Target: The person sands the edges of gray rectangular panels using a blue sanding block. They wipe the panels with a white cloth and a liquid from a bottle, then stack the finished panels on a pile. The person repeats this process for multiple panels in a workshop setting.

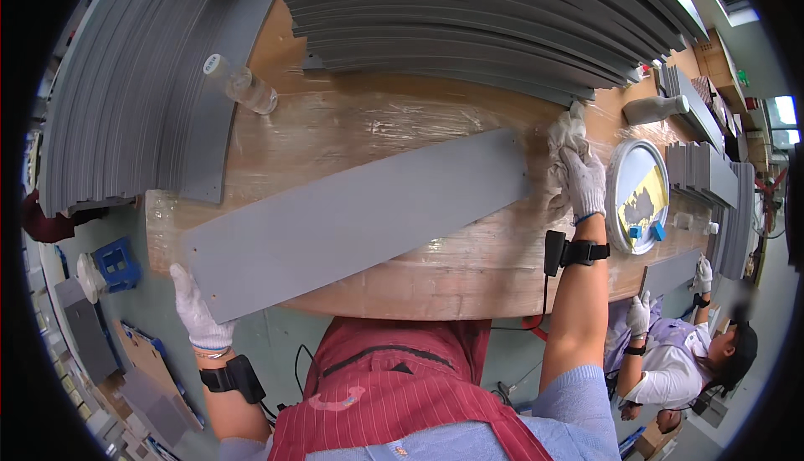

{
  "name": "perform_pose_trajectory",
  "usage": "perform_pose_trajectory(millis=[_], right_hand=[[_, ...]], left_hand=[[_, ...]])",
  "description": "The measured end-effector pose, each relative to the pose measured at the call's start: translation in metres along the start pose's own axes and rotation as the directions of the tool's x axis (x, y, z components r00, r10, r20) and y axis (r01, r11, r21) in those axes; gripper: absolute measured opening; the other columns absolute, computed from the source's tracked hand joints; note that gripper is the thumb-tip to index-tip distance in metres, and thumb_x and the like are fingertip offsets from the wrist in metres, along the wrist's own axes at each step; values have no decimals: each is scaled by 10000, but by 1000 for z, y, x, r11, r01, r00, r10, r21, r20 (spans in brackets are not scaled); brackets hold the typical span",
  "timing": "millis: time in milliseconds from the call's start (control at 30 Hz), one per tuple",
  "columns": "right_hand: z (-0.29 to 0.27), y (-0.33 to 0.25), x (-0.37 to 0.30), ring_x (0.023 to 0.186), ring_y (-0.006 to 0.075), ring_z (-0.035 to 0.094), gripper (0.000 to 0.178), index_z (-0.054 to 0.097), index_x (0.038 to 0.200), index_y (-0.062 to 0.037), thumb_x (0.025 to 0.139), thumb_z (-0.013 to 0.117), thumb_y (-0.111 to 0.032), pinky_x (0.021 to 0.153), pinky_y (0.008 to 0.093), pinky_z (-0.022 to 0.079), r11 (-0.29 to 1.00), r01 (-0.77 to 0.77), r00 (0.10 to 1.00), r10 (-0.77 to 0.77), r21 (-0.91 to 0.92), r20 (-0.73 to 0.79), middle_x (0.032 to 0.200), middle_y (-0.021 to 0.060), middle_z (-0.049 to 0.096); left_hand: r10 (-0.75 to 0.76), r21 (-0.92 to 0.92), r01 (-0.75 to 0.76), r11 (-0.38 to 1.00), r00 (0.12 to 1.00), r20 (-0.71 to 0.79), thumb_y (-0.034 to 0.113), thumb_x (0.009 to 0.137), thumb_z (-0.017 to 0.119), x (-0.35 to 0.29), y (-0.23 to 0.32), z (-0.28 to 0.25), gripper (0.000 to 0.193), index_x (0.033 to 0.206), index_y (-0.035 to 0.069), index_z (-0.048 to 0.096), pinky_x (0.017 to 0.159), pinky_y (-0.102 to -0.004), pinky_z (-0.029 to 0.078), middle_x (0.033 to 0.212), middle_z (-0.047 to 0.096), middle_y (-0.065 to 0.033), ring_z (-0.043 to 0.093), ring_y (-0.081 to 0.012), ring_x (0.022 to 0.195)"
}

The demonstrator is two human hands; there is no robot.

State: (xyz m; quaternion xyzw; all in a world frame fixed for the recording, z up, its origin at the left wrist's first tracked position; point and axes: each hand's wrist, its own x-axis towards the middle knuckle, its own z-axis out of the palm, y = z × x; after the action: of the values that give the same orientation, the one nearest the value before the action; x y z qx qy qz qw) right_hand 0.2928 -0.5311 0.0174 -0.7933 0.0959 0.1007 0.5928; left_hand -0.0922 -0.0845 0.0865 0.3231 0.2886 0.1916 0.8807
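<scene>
A long flat grey panel (360,218) with small holes near its ends lies slanted across the plastic-wrapped table in front of me. My left hand (199,317), in a white glove, grips the panel's near left corner, with the thumb along the short edge and the other fingers hidden beneath. Just past the panel's far right end, my right hand (584,183), also gloved, is closed on a crumpled white rag (568,136). A round white lid (615,210) sits right of that hand, bearing a yellow, grey-smeared sheet and small blue pieces.
Tall stacks of grey panels stand at the left (134,84) and along the back (469,25). A clear bottle (251,92) is near the left stack; a greyish bottle (653,110) lies back right. At the lower right, a co-worker (678,360) in gloves handles another panel (672,273).
</scene>
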Motion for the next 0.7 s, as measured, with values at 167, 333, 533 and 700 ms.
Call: perform_pose_trajectory(millis=[167, 333, 533, 700], right_hand=[[130, 3, -51, 1114, 422, 555, 618, 560, 1317, -13, 835, 700, -374, 971, 516, 435, 503, 515, 814, -541, -695, 211, 1206, 261, 597], [219, -87, -194, 1311, 469, 413, 773, 465, 1423, -51, 823, 679, -488, 1121, 594, 288, 370, 817, 576, -542, -442, 612, 1413, 267, 454], [268, -118, -302, 1298, 437, 431, 661, 551, 1343, -120, 780, 710, -426, 1079, 618, 319, 221, 950, 3, -711, 219, 703, 1362, 214, 497], [207, -88, -247, 1195, 416, 534, 576, 620, 1271, -134, 727, 768, -253, 1004, 549, 422, 273, 958, 269, -755, -87, 598, 1292, 170, 564]], left_hand=[[-70, -253, 105, 962, 987, 141, 639, 988, 414, 0, 10, 9, 739, 1398, 29, 491, 993, -465, 502, 1309, 604, -148, 591, -287, 1195], [-34, -241, 55, 969, 996, 87, 675, 979, 376, -10, 14, 17, 791, 1438, 36, 452, 1023, -480, 489, 1386, 550, -169, 558, -308, 1256], [111, -259, -101, 960, 994, 23, 681, 983, 360, -19, 16, 24, 760, 1410, 58, 443, 964, -442, 533, 1343, 547, -171, 598, -305, 1162], [44, -58, -38, 998, 993, 112, 522, 937, 593, -33, 19, 36, 692, 1390, 12, 475, 1011, -401, 498, 1293, 598, -160, 616, -271, 1139]])
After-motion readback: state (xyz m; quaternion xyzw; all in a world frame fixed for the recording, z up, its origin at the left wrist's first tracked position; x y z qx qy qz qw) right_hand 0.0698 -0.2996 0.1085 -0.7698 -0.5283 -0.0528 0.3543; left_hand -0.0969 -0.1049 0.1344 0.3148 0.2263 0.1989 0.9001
